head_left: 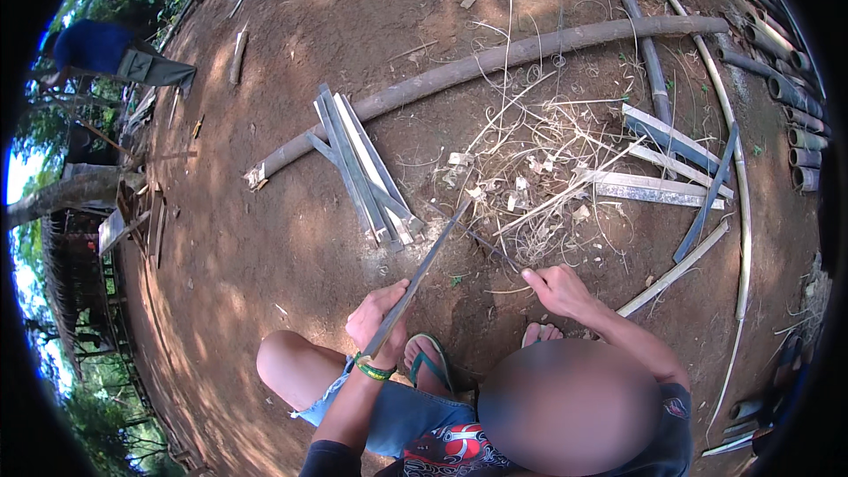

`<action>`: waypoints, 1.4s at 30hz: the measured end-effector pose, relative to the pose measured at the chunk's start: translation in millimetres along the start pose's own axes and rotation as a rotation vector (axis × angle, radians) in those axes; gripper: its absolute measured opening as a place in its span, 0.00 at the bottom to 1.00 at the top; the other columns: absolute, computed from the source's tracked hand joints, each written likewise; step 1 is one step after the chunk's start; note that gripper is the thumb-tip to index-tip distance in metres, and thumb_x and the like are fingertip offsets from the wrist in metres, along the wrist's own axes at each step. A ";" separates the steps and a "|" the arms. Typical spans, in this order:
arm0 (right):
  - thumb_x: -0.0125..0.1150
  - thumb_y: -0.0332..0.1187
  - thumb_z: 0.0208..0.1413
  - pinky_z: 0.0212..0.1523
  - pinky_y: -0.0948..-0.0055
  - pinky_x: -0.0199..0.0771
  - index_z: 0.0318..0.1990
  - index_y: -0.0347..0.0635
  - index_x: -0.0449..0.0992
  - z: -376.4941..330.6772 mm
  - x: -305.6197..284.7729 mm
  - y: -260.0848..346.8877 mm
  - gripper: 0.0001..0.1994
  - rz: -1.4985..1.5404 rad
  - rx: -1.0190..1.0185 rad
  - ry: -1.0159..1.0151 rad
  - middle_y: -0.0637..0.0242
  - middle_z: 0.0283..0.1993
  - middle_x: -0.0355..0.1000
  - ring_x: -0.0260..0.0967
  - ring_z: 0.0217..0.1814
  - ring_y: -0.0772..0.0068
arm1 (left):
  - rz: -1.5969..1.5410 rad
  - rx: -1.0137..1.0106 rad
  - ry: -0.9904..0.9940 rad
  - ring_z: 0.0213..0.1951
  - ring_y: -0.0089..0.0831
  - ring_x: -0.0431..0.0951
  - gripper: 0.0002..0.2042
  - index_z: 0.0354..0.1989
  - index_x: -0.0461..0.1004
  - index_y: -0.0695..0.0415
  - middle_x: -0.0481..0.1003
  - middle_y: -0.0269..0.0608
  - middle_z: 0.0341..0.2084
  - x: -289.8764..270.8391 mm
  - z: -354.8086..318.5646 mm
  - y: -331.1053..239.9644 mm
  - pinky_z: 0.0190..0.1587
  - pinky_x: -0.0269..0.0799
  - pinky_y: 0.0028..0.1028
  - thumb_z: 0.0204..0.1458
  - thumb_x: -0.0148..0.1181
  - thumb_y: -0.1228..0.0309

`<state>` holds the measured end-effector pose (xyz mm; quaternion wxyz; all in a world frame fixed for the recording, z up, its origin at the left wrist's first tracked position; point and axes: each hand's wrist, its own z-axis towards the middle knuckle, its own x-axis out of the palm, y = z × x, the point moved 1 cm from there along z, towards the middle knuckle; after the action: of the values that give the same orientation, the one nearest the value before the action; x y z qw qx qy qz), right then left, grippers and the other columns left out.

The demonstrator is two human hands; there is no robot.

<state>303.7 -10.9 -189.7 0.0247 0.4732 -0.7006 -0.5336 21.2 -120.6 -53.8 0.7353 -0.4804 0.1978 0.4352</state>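
Note:
My left hand [378, 316] is closed round a long, flat bamboo strip [417, 276], which slants up and to the right. In my right hand [561, 290] is the handle of a thin dark tool that looks like a knife [481, 240]. Its blade points up and left and meets or crosses the far end of the strip; whether they touch I cannot tell. Just beyond lies a tangled heap of bamboo shavings [539, 177]. A stack of split bamboo strips [353, 163] lies ahead of my left hand. More bamboo strips [658, 184] rest to the right of the shavings.
A long, slightly bent log [459, 72] lies across the dirt ground, with a dark bamboo pole [649, 62] crossing it. A thin pale pole [738, 212] runs down the right side. Cut bamboo tubes [799, 115] are piled far right. Another person [97, 49] bends over at upper left.

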 end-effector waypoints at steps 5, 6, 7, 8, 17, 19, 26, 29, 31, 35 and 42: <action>0.51 0.50 0.66 0.40 0.47 0.74 0.26 0.29 0.79 6.4 22.1 -23.6 0.29 0.066 0.026 -0.005 0.37 0.24 0.72 0.75 0.32 0.34 | -0.033 0.004 -0.003 0.35 0.40 0.86 0.09 0.34 0.74 0.61 0.83 0.51 0.32 7.2 4.6 2.1 0.37 0.81 0.30 0.49 0.68 0.81; 0.50 0.51 0.66 0.40 0.46 0.74 0.25 0.28 0.79 18.6 19.0 -47.1 0.31 0.024 0.195 -0.044 0.36 0.24 0.72 0.75 0.33 0.34 | -0.043 0.009 0.001 0.35 0.40 0.86 0.09 0.34 0.74 0.61 0.83 0.51 0.32 8.8 4.4 0.3 0.37 0.81 0.30 0.48 0.68 0.81; 0.48 0.53 0.67 0.41 0.46 0.74 0.24 0.27 0.78 28.2 8.5 -56.0 0.33 -0.056 0.191 -0.065 0.35 0.24 0.72 0.75 0.34 0.33 | -0.065 0.016 0.000 0.35 0.40 0.86 0.09 0.34 0.74 0.61 0.83 0.51 0.32 11.2 5.3 -1.4 0.36 0.81 0.29 0.48 0.69 0.81; 0.48 0.53 0.67 0.41 0.46 0.74 0.24 0.27 0.78 35.2 0.2 -47.5 0.33 -0.056 0.123 -0.057 0.36 0.24 0.72 0.75 0.34 0.33 | -0.056 0.037 -0.035 0.35 0.40 0.86 0.09 0.34 0.74 0.61 0.83 0.51 0.32 14.4 9.4 -1.8 0.36 0.81 0.29 0.48 0.69 0.81; 0.46 0.57 0.68 0.32 0.52 0.75 0.22 0.29 0.78 41.7 6.0 -54.1 0.36 -0.106 0.230 -0.025 0.44 0.19 0.74 0.77 0.24 0.47 | -0.046 0.031 -0.014 0.35 0.37 0.85 0.07 0.36 0.75 0.63 0.82 0.53 0.34 11.2 3.8 -3.3 0.38 0.81 0.29 0.50 0.66 0.82; 0.45 0.64 0.64 0.34 0.53 0.74 0.21 0.30 0.78 37.1 6.5 -47.0 0.39 0.109 0.292 0.049 0.47 0.20 0.74 0.76 0.26 0.51 | -0.103 -0.088 -0.099 0.37 0.34 0.83 0.06 0.37 0.75 0.65 0.81 0.52 0.36 9.9 5.9 2.7 0.38 0.80 0.30 0.53 0.65 0.82; 0.64 0.47 0.62 0.18 0.76 0.61 0.32 0.36 0.80 8.7 13.8 32.8 0.19 0.816 -0.006 0.000 0.75 0.14 0.64 0.62 0.16 0.84 | -0.480 -0.456 -0.660 0.39 0.31 0.81 0.06 0.44 0.70 0.65 0.78 0.46 0.38 -18.9 19.5 -38.7 0.43 0.83 0.29 0.64 0.55 0.75; 0.65 0.43 0.62 0.17 0.78 0.61 0.38 0.33 0.79 36.1 11.3 58.8 0.18 1.111 -0.108 -0.133 0.75 0.16 0.64 0.61 0.16 0.85 | -0.698 -0.629 -0.777 0.40 0.30 0.82 0.08 0.44 0.71 0.63 0.78 0.45 0.39 -17.8 14.5 -43.1 0.45 0.83 0.29 0.65 0.55 0.70; 0.65 0.42 0.62 0.17 0.78 0.61 0.40 0.32 0.78 54.9 2.6 75.4 0.17 1.274 -0.151 -0.228 0.75 0.16 0.63 0.60 0.15 0.85 | -0.878 -0.771 -0.714 0.43 0.30 0.82 0.08 0.46 0.72 0.63 0.79 0.45 0.42 -9.9 3.4 -41.3 0.50 0.81 0.28 0.66 0.54 0.70; 0.65 0.40 0.62 0.18 0.76 0.63 0.36 0.36 0.75 78.5 -16.2 96.1 0.14 1.468 -0.228 -0.344 0.74 0.17 0.64 0.61 0.15 0.82 | -1.094 -0.901 -0.705 0.49 0.31 0.80 0.10 0.48 0.73 0.62 0.78 0.45 0.47 14.4 -21.3 -38.9 0.55 0.79 0.27 0.66 0.55 0.68; 0.66 0.34 0.61 0.21 0.76 0.67 0.32 0.40 0.74 88.3 -49.3 113.8 0.10 1.534 -0.364 -0.369 0.74 0.18 0.64 0.63 0.17 0.81 | -1.174 -1.321 -0.313 0.41 0.38 0.83 0.15 0.40 0.72 0.62 0.80 0.47 0.35 36.0 -40.9 -46.8 0.47 0.81 0.29 0.67 0.53 0.60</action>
<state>210.8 85.2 -116.7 0.3446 -0.2462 -0.7250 -0.5432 84.8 -147.8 -73.2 0.4316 -0.7645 -0.4729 0.0749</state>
